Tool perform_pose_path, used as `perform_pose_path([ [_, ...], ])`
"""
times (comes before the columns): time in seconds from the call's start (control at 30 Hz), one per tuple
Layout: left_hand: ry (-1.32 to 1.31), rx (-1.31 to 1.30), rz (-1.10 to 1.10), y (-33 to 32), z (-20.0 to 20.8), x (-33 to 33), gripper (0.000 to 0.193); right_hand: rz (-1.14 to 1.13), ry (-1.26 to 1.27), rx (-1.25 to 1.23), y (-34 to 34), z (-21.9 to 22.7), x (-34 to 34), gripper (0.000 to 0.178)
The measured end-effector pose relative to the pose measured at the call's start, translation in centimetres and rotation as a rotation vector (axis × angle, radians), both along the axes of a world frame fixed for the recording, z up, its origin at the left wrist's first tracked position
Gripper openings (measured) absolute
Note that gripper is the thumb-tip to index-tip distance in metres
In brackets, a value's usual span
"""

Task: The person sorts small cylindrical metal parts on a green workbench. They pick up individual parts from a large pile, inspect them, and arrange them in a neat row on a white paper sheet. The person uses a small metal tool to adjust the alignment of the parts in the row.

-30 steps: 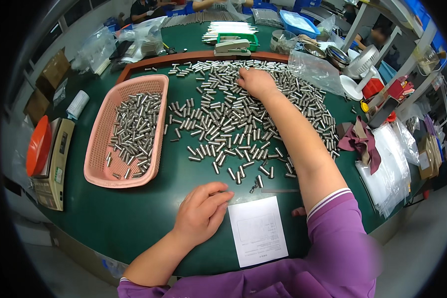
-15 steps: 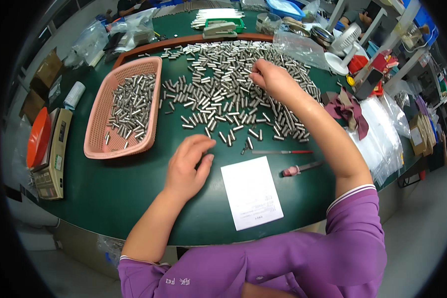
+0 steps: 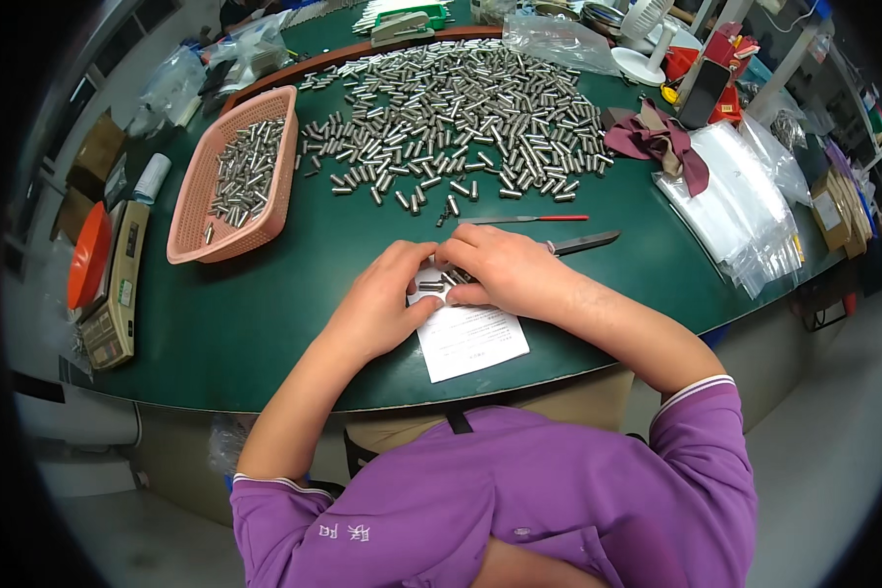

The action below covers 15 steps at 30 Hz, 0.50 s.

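Facing each other, two hands meet: the left hand (image 3: 374,304) half open, thumb and fingers parted, the right hand (image 3: 505,269) curled over a few shiny cylindrical steel pins (image 3: 431,286), whether gripping I cannot tell. Those pins sit between the hands at one white printed paper sheet (image 3: 475,345). Half a second ago the right hand was over the uncountable pin heap (image 3: 461,113). One pink, perforated plastic basket (image 3: 235,242) holds more, on a smooth green tabletop (image 3: 225,338).
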State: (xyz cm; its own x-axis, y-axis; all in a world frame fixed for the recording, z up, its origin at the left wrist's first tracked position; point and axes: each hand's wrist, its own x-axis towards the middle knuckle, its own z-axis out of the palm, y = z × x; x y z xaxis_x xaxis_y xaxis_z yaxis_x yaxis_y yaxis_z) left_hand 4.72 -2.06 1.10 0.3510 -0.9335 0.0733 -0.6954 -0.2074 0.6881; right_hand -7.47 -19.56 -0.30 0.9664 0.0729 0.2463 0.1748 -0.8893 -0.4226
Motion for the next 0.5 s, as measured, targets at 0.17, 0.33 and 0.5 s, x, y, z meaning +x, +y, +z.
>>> perform_pose_path([
  [0.17, -0.065, 0.0, -0.015, -0.3, -0.7, 0.4, 0.049, -0.017, 0.123, 0.186, -0.9, 1.9, -1.0, 0.05],
  [0.33, -0.058, 0.101, -0.058, -1.5, 0.9, 0.4, 0.046, -0.027, 0.101, 0.252, -1.3, 1.7, -2.0, 0.051],
  [0.5, -0.036, 0.09, -0.071, -1.9, 0.7, 0.1, 0.048, -0.033, 0.162, 0.295, -1.6, 2.2, -2.2, 0.045],
])
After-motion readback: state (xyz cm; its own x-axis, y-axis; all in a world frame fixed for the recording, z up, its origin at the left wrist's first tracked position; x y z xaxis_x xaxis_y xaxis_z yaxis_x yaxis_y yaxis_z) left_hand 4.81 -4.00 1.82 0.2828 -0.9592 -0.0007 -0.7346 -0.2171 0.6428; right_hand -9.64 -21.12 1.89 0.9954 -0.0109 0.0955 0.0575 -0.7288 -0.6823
